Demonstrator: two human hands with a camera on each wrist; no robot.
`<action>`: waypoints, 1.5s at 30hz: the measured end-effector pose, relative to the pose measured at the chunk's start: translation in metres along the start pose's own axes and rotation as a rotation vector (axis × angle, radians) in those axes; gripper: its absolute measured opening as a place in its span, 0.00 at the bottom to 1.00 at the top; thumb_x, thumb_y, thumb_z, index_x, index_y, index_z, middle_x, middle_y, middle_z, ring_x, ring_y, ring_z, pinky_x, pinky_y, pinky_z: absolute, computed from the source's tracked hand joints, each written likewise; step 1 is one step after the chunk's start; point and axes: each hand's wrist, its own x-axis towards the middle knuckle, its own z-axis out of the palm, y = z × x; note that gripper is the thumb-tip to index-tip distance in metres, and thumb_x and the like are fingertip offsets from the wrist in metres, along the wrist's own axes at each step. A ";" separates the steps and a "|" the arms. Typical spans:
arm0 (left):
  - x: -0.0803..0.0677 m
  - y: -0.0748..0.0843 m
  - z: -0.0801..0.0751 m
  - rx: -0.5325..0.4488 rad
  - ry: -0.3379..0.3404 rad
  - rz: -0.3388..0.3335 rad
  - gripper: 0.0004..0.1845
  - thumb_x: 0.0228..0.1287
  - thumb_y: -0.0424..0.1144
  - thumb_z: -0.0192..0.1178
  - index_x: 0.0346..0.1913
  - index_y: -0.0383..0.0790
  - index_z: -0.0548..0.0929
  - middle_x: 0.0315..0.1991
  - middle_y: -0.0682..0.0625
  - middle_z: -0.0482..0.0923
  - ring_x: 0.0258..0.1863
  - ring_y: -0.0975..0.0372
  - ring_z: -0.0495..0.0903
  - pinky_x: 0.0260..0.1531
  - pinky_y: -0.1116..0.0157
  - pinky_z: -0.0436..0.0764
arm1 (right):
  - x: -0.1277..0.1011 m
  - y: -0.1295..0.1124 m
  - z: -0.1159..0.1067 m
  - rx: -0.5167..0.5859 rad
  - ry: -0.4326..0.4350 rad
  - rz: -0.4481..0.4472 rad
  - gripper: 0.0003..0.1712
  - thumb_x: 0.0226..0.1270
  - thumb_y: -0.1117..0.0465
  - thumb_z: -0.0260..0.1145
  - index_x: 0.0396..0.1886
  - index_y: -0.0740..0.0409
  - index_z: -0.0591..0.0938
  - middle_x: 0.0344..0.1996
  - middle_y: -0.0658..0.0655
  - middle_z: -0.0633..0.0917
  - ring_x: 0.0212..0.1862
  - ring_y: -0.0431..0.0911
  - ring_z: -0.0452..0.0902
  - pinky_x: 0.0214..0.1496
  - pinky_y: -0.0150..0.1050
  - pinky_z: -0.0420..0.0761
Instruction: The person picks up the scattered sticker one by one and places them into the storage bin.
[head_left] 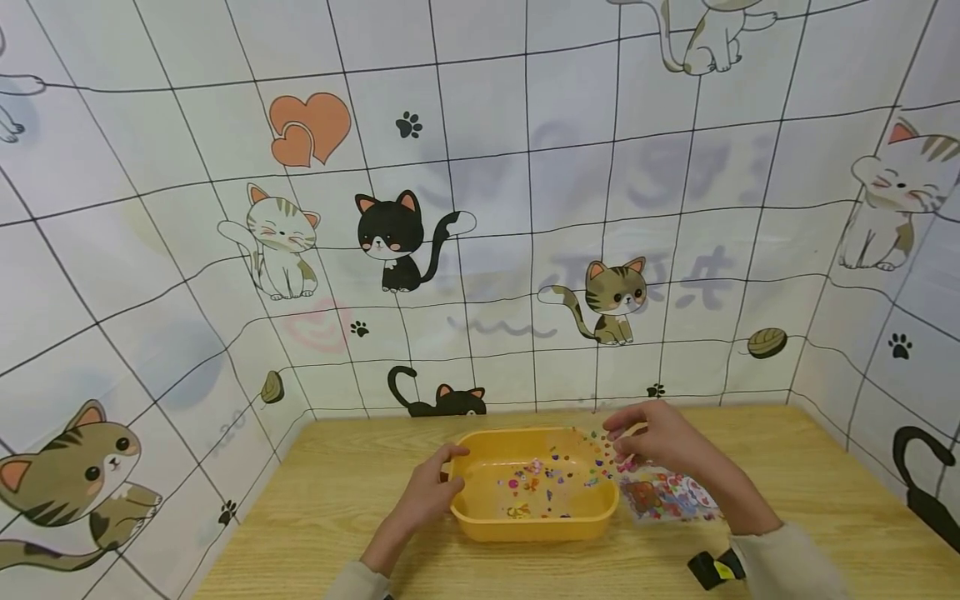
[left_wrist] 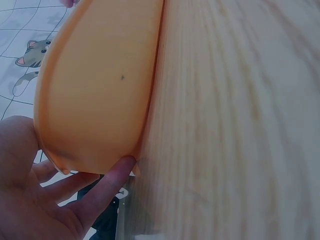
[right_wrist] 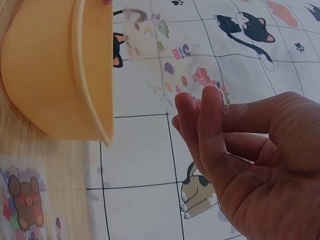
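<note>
Left hand (head_left: pixel 423 500) grips the left short end of the tub (head_left: pixel 480 517): thumb hooked over the rim, fingers (left_wrist: pixel 107 185) pressed against the smooth outer wall down by the base.

Tub: orange-yellow plastic, glossy, rectangular with rounded corners and a rolled lip. Sits flat on the table (head_left: pixel 315 500), opening up, long axis running from the left hand across toward the right hand. Small multicolour stickers (head_left: pixel 536 483) stuck over the inside floor.

Right hand (head_left: pixel 660 442) hovers over the tub's right end, thumb and fingertips (right_wrist: pixel 200 115) pinched on a clear flexible sticker sheet (right_wrist: pixel 172 65), thin film with small coloured prints, hanging roughly upright above the rim.

Second sticker sheet (head_left: pixel 671 498), bear print, lies flat just under the right hand, touching the tub's right wall.

Table: light wood grain, matte.
</note>
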 end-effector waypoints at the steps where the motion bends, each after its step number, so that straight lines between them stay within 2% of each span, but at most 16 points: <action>1: 0.000 0.000 0.000 -0.001 0.000 0.000 0.24 0.69 0.30 0.57 0.67 0.37 0.75 0.70 0.30 0.70 0.41 0.54 0.83 0.31 0.66 0.81 | 0.002 0.000 0.002 -0.001 -0.006 -0.001 0.21 0.67 0.72 0.65 0.58 0.77 0.80 0.44 0.65 0.86 0.34 0.49 0.86 0.33 0.41 0.87; 11: 0.000 0.000 0.000 0.001 -0.002 -0.001 0.24 0.69 0.30 0.57 0.67 0.37 0.75 0.69 0.29 0.69 0.42 0.53 0.84 0.30 0.66 0.82 | 0.021 -0.016 0.024 -0.024 -0.073 -0.024 0.17 0.67 0.74 0.64 0.55 0.76 0.82 0.43 0.66 0.86 0.33 0.48 0.86 0.33 0.41 0.88; 22: 0.000 0.000 0.000 0.009 -0.009 0.001 0.24 0.69 0.29 0.56 0.67 0.36 0.75 0.69 0.29 0.69 0.42 0.53 0.85 0.31 0.66 0.83 | 0.046 -0.026 0.045 -0.050 -0.166 -0.080 0.17 0.66 0.74 0.65 0.53 0.79 0.82 0.42 0.67 0.87 0.28 0.47 0.87 0.32 0.42 0.88; 30: 0.001 0.000 0.001 0.010 -0.007 0.001 0.24 0.68 0.30 0.57 0.67 0.36 0.75 0.69 0.29 0.70 0.40 0.54 0.84 0.31 0.66 0.83 | 0.054 -0.033 0.054 -0.047 -0.200 -0.070 0.17 0.67 0.74 0.63 0.53 0.80 0.81 0.43 0.68 0.87 0.28 0.47 0.86 0.32 0.42 0.88; 37: -0.001 0.000 0.000 0.004 -0.005 -0.004 0.24 0.69 0.29 0.57 0.68 0.35 0.75 0.69 0.28 0.70 0.41 0.53 0.84 0.31 0.65 0.84 | 0.060 -0.034 0.062 -0.106 -0.205 -0.092 0.17 0.65 0.73 0.66 0.52 0.79 0.83 0.40 0.66 0.88 0.29 0.46 0.86 0.31 0.40 0.88; 42: -0.001 0.000 0.000 0.009 0.001 -0.004 0.24 0.68 0.29 0.57 0.67 0.35 0.75 0.69 0.29 0.70 0.40 0.54 0.83 0.30 0.65 0.83 | 0.062 -0.035 0.066 -0.068 -0.226 -0.096 0.18 0.67 0.73 0.63 0.54 0.80 0.82 0.45 0.70 0.87 0.27 0.49 0.87 0.32 0.43 0.89; 45: 0.000 0.000 0.000 0.010 0.002 -0.003 0.24 0.68 0.29 0.57 0.67 0.35 0.75 0.69 0.29 0.70 0.39 0.54 0.83 0.30 0.66 0.83 | 0.062 -0.036 0.068 -0.045 -0.248 -0.096 0.17 0.70 0.70 0.62 0.53 0.78 0.83 0.42 0.71 0.87 0.26 0.52 0.87 0.32 0.45 0.89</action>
